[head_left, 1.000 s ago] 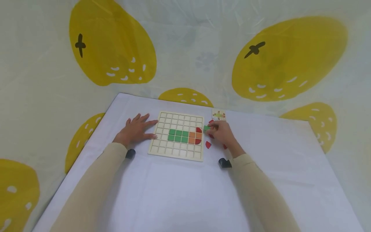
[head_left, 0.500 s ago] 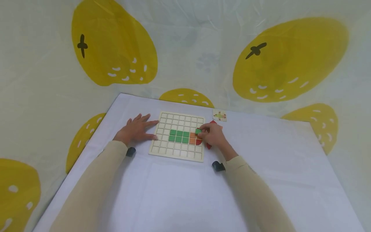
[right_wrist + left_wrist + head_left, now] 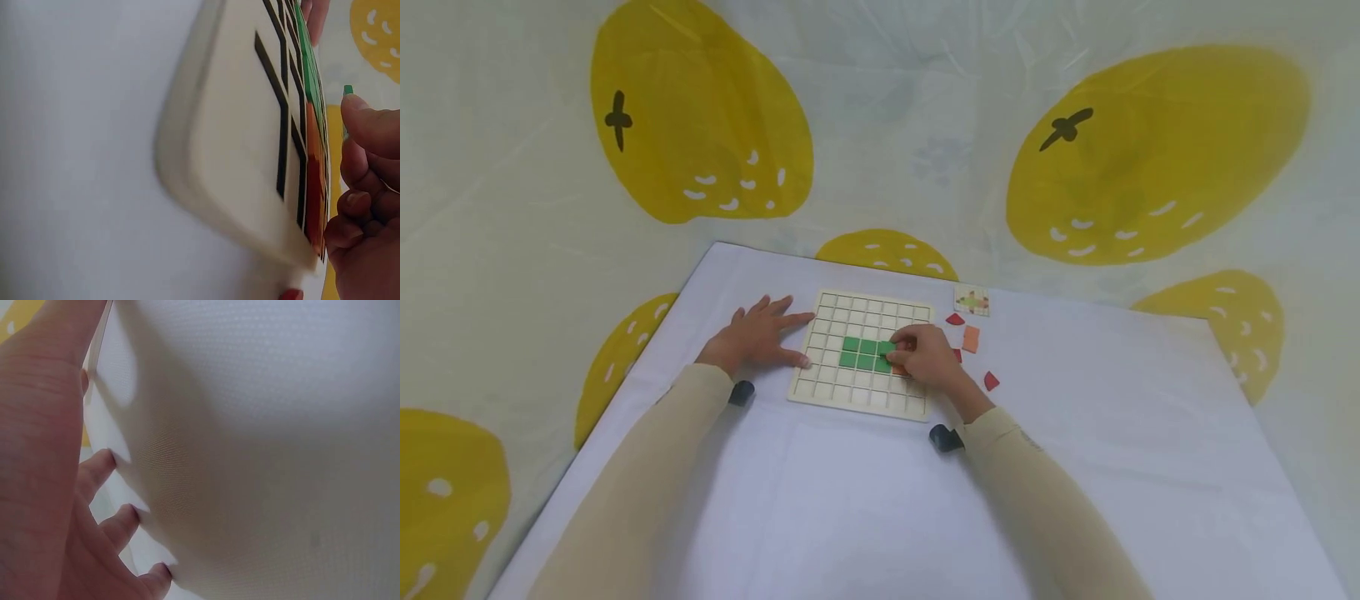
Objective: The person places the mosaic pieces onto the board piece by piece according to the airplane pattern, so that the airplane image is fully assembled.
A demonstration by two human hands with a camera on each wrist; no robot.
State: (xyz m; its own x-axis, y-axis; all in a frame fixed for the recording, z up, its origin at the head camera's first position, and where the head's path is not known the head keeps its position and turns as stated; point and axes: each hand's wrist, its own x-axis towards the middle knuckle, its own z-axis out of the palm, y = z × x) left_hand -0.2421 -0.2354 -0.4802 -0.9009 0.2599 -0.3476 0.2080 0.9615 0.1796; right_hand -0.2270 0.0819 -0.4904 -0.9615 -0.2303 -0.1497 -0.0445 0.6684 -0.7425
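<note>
A pale grid board [image 3: 838, 390] lies on the white table. Green square tiles [image 3: 856, 360] fill cells in its middle, with orange tiles [image 3: 312, 128] and a red piece [image 3: 314, 206] beside them. My left hand [image 3: 756, 335] is spread flat, its thumb and a finger touching the board's left edge; the left wrist view shows other fingertips [image 3: 107, 459] on the table. My right hand [image 3: 925, 357] pinches a green tile [image 3: 348, 91] between thumb and finger just above the board's green tiles. It hides part of the board's right side.
Right of the board lie loose red quarter-round pieces [image 3: 992, 381] and orange tiles [image 3: 971, 338]. A small pattern card [image 3: 972, 300] rests by the table's back edge. Behind hangs a cloth [image 3: 880, 108] printed with yellow fruit.
My right hand has carried the green tile leftward from beside the board to over its middle, uncovering loose pieces on the right. The left hand has stayed at the board's edge.
</note>
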